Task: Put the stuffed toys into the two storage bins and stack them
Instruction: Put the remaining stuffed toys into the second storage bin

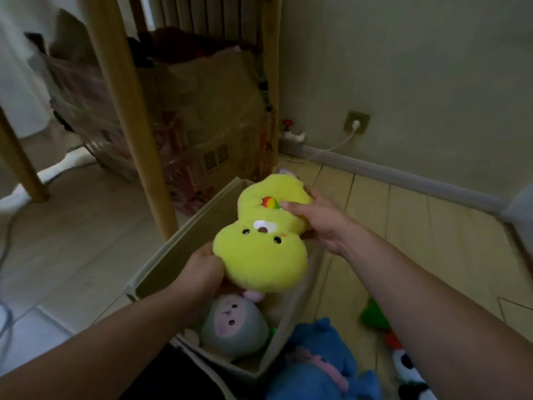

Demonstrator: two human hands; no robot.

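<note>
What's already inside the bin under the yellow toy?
A grey toy with a pink face lies in the bin. The yellow toy and left hand cover the rest.

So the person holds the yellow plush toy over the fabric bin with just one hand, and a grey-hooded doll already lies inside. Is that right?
Not quite: both hands hold it. In the head view the left hand grips the yellow plush toy at its lower end and the right hand holds its upper end, over the fabric bin. The grey-hooded doll does lie inside.

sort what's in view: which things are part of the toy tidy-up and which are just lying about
Job: yellow plush held by left hand and right hand; beige bin; grey plush; blue plush; panda plush.
Lying about: cardboard box; wall socket.
</note>
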